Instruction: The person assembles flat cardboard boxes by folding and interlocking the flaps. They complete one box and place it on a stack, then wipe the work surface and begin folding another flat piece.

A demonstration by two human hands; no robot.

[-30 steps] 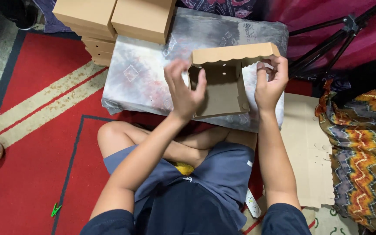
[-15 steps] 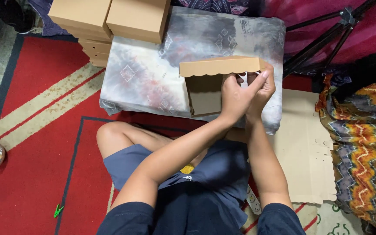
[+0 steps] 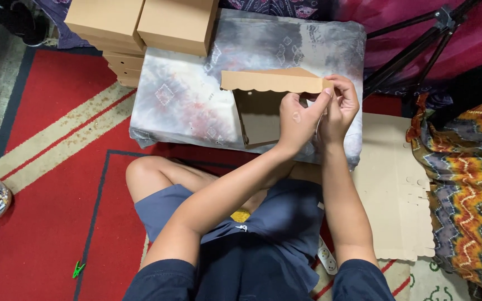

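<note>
While both hands pinch the box's [image 3: 263,114] right corner, it stands half-folded.
My left hand [image 3: 299,120] and right hand [image 3: 338,106] clamp the flap [image 3: 271,81]; uneven pressure could crease it.

A half-folded brown cardboard box [image 3: 263,106] sits in both hands; finished brown boxes [image 3: 143,25] are stacked up-left, flat cardboard sheet [image 3: 391,184] lower right.

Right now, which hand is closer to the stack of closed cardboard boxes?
The left hand. It pinches the scalloped box flap on the side toward the stacked boxes. The right hand holds the flap's far end, farther away.
</note>
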